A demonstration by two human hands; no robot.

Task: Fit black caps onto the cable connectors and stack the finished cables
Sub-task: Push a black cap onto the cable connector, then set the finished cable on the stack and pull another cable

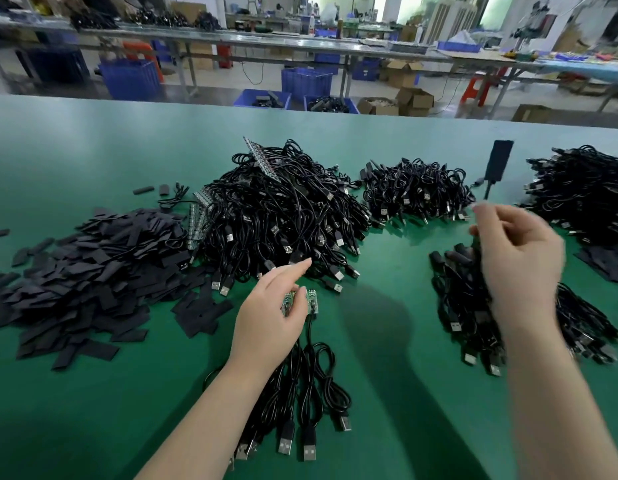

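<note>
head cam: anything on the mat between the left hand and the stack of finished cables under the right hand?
Nothing. In the head view, only bare green mat, with shadow on it, lies between the left hand and the finished cable stack under the right hand.

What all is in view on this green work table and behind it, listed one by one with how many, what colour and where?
Flat black rectangular caps: one large heap, black, table's left side.
Uncapped black USB cables: one big tangled pile, black, table centre.
Smaller pile of black cables: one, black, right of the centre pile.
Far-right cable pile: one, black, right edge.
Near-right cable stack: one, black, partly under the right hand.
Green circuit-board cable ends: apparently two, green, held in the left hand, cables trailing toward the viewer.
Green table: one.
Blue plastic crates: several, blue, floor behind.
Left hand: grips the board ends.
Right hand: raised, blurred, fingers curled; contents unclear.
</note>
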